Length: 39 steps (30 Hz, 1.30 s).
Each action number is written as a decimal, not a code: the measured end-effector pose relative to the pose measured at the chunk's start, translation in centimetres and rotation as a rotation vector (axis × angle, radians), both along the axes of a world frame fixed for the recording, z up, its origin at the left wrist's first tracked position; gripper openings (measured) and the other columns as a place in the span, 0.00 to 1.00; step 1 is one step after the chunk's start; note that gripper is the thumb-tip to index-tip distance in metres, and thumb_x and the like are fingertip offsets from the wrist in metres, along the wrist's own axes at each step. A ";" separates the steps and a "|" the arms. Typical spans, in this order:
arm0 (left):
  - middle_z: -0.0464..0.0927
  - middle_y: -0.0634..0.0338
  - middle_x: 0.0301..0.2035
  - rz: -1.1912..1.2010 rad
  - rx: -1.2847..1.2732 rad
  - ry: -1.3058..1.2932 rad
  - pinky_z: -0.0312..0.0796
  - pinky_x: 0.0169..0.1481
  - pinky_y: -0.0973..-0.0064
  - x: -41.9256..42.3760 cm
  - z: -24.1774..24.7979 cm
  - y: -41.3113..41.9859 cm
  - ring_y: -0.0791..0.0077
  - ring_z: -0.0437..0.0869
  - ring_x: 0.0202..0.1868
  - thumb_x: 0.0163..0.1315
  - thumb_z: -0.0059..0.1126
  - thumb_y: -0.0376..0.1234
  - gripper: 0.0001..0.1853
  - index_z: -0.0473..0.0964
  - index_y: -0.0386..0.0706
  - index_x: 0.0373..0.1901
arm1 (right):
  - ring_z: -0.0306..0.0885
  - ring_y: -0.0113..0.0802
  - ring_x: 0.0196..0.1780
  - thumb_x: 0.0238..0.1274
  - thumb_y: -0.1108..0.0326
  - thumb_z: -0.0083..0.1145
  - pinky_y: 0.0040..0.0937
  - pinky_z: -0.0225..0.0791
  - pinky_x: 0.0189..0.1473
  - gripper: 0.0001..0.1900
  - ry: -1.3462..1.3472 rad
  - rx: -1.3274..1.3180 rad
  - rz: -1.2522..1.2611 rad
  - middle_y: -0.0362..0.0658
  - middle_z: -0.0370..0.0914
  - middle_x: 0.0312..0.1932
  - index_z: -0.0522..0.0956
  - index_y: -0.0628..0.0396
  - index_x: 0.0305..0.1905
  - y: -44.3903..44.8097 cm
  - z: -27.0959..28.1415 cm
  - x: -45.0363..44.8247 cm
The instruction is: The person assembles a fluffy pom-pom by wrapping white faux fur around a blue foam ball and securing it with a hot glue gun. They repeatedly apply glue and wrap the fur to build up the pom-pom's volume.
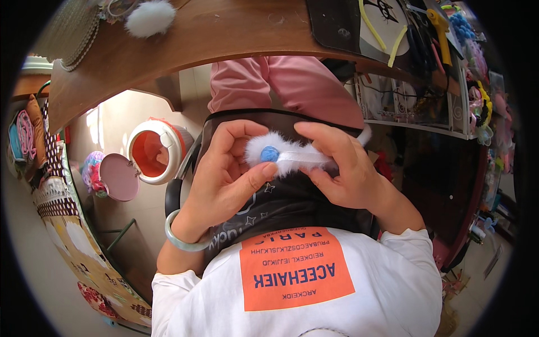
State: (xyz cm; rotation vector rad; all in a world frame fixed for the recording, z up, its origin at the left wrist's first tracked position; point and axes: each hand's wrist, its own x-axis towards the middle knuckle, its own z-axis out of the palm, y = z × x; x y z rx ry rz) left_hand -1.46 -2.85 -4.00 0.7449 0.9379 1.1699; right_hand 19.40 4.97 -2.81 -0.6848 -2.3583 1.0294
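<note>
A white fluffy strip (297, 158) with a flat white band along it is stretched between my two hands, above my lap and the dark apron (294, 206). Near its left end sits a small round blue piece (269, 154). My left hand (231, 168) pinches that end, its thumb just below the blue piece. The other end lies between the thumb and fingers of my right hand (341, 164). Part of the strip is hidden behind the right fingers, and a white fluffy tip shows beyond them.
Ahead is the wooden table edge (236, 46), with a white pompom (150, 18), a dark mat (332, 25) and a yellow glue gun (440, 29). An open waste bin (131, 151) stands on the floor at left. A white metal rack (421, 128) is at right.
</note>
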 end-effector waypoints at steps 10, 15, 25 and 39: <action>0.76 0.61 0.41 -0.055 -0.167 -0.202 0.72 0.44 0.84 -0.7 0.6 -0.2 0.83 0.77 0.40 0.60 0.62 0.27 0.20 0.67 0.35 0.52 | 0.68 0.38 0.21 0.33 0.79 0.65 0.33 0.60 0.25 0.20 0.091 0.333 0.105 0.43 0.73 0.22 0.79 0.59 0.40 0.9 1.3 -1.1; 0.78 0.61 0.40 -0.049 -0.211 -0.262 0.73 0.44 0.83 -0.8 0.4 0.1 0.82 0.79 0.39 0.59 0.64 0.28 0.18 0.71 0.36 0.50 | 0.72 0.39 0.22 0.35 0.80 0.65 0.32 0.64 0.27 0.18 0.102 0.282 0.083 0.44 0.76 0.24 0.78 0.58 0.39 0.9 1.3 -1.5; 0.79 0.61 0.38 -0.120 -0.247 -0.267 0.73 0.42 0.84 -0.9 0.5 0.3 0.83 0.80 0.38 0.59 0.64 0.26 0.14 0.72 0.34 0.45 | 0.76 0.38 0.25 0.40 0.80 0.66 0.30 0.68 0.27 0.14 0.081 0.155 0.056 0.43 0.79 0.26 0.78 0.58 0.36 1.4 1.4 -1.9; 0.81 0.60 0.33 -0.437 -0.312 -0.062 0.75 0.37 0.85 -2.7 1.1 1.9 0.82 0.81 0.33 0.55 0.67 0.27 0.14 0.77 0.30 0.41 | 0.77 0.34 0.30 0.43 0.77 0.68 0.25 0.68 0.29 0.12 -0.017 -0.120 0.241 0.46 0.76 0.33 0.78 0.59 0.35 2.8 2.4 -2.2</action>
